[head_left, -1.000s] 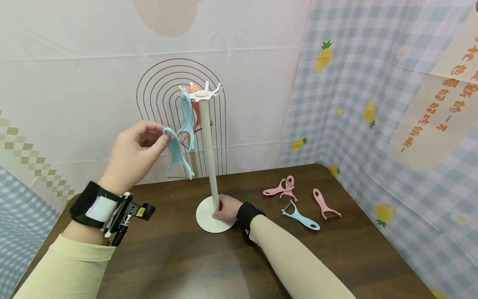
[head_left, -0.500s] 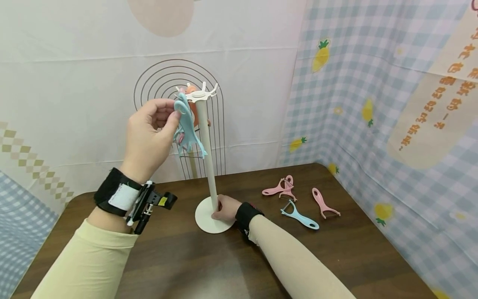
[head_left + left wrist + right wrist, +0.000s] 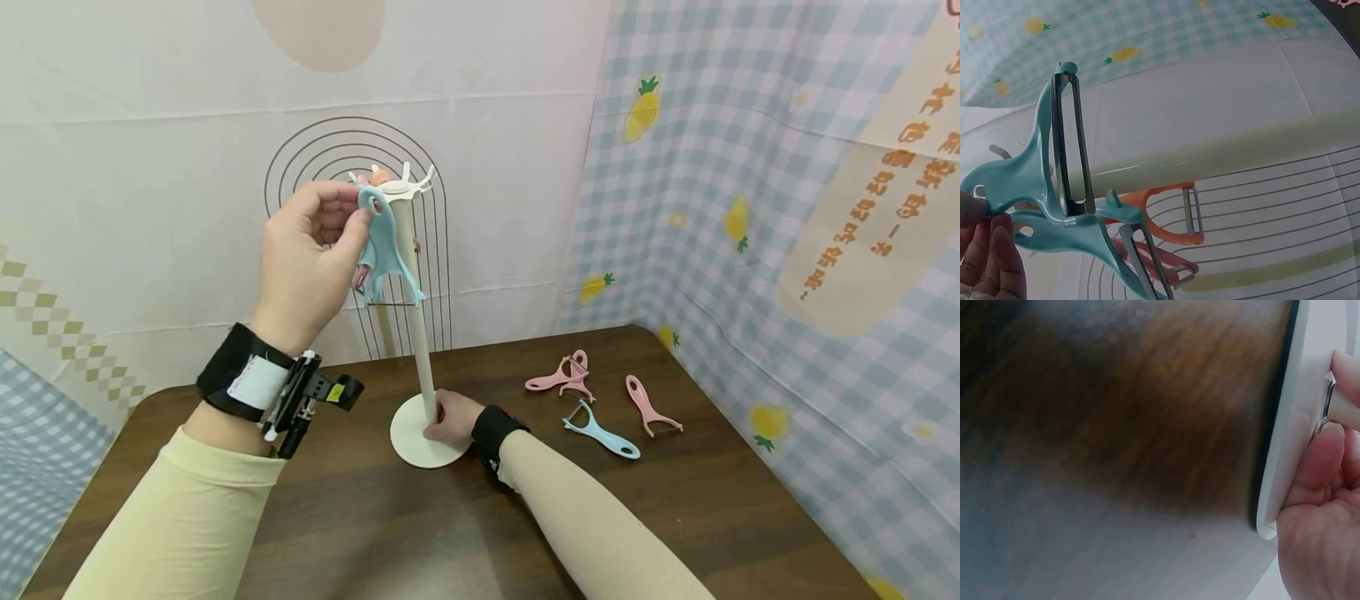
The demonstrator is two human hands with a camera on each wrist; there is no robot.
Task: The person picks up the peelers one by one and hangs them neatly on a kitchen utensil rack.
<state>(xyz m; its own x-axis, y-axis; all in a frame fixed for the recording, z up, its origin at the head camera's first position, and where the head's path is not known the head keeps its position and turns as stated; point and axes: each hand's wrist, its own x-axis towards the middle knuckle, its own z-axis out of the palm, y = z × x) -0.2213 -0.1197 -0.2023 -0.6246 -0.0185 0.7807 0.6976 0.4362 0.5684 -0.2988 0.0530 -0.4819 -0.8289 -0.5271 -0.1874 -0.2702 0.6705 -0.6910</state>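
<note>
My left hand [image 3: 303, 258] pinches a light blue peeler [image 3: 385, 242] by its handle end, beside the hooked top [image 3: 397, 190] of a white stand [image 3: 422, 350]. The peeler hangs with its blade end down, overlapping the pole in the head view. Behind it, the left wrist view shows a second blue peeler [image 3: 1066, 236], an orange peeler [image 3: 1179, 237] and a pink peeler [image 3: 1169, 270] near the pole [image 3: 1222, 152]. Low on the stand, my right hand [image 3: 456, 417] grips the pole's foot, just above the round base [image 3: 411, 442].
Right of the stand, two pink peelers [image 3: 551, 382] lie crossed on the brown table [image 3: 337, 517]. Close to them are a blue peeler [image 3: 611, 442] and another pink peeler [image 3: 647, 406]. A white cloth [image 3: 510, 167] and a checked cloth [image 3: 697, 275] hang behind.
My left hand has carried the blue peeler up and to the right, from below the hooks to the stand's top. My right hand has stayed at the pole's foot.
</note>
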